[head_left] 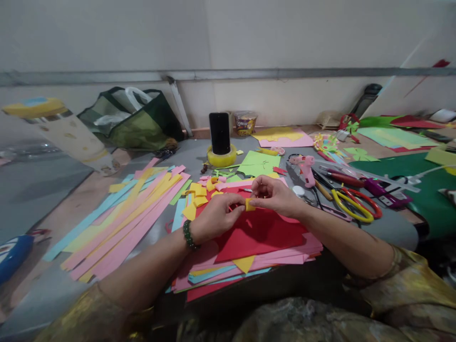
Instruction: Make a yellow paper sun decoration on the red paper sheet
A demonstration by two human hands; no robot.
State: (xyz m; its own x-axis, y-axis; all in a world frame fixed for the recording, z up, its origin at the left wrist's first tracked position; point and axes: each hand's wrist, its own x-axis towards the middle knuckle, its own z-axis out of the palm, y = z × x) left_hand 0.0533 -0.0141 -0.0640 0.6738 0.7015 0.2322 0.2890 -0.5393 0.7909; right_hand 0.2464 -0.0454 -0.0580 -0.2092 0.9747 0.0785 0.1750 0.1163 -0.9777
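Between the fingertips of both hands is a small yellow paper piece (pixel 250 205), held above a red paper sheet (pixel 263 235). My left hand (pixel 223 214), with a dark green bead bracelet at its wrist, pinches the piece from the left. From the right, my right hand (pixel 276 195) grips it with thumb and fingers. The red sheet tops a stack of coloured paper (pixel 285 256). Just beyond my left hand lie several curled yellow paper pieces (pixel 197 192), some touching the red sheet.
Coloured paper strips (pixel 138 218) spread at left. A phone (pixel 220 134) stands on a yellow tape roll (pixel 221 156). At right lie a pink glue gun (pixel 304 168), yellow-handled pliers (pixel 351 209) and a purple device (pixel 383 192). A tilted tumbler (pixel 71 135) and a green bag (pixel 142 123) are behind left.
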